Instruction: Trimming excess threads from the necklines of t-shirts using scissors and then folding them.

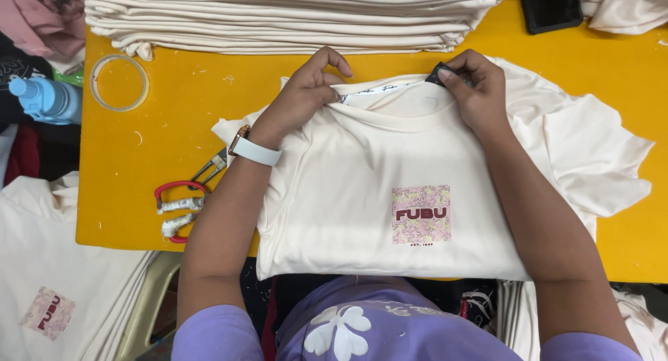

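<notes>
closest to the camera, over the lap of a lilac top with a white flower print, a cream t-shirt (362, 194) lies front-up on the yellow desk (174, 96), its hem hanging a little past the near edge and its pink square chest print (421, 215) facing up. both hands work the neckline at the far end of the shirt: the left hand (306, 93), with a white watch strap (255, 151) on the wrist, pinches the collar rim between thumb and curled fingers, while the right hand (476, 89) is closed on a small dark tag (440, 73) at the back of the neck. to do this step well, it seems best to keep the collar taut between the two hands so the tag sits flat and centred, and to hold the body of the shirt smooth so no crease gets pressed in. left of the shirt, on the desk, lie red-handled snips (182, 208) with taped grips, and further off a roll of clear tape (120, 82). at the far edge a tall stack of folded cream shirts (292, 20) runs across, with a dark flat object (551, 7) beside it. off the desk to the left sit a blue bottle (45, 100) and another pile of printed shirts (62, 291).
</notes>
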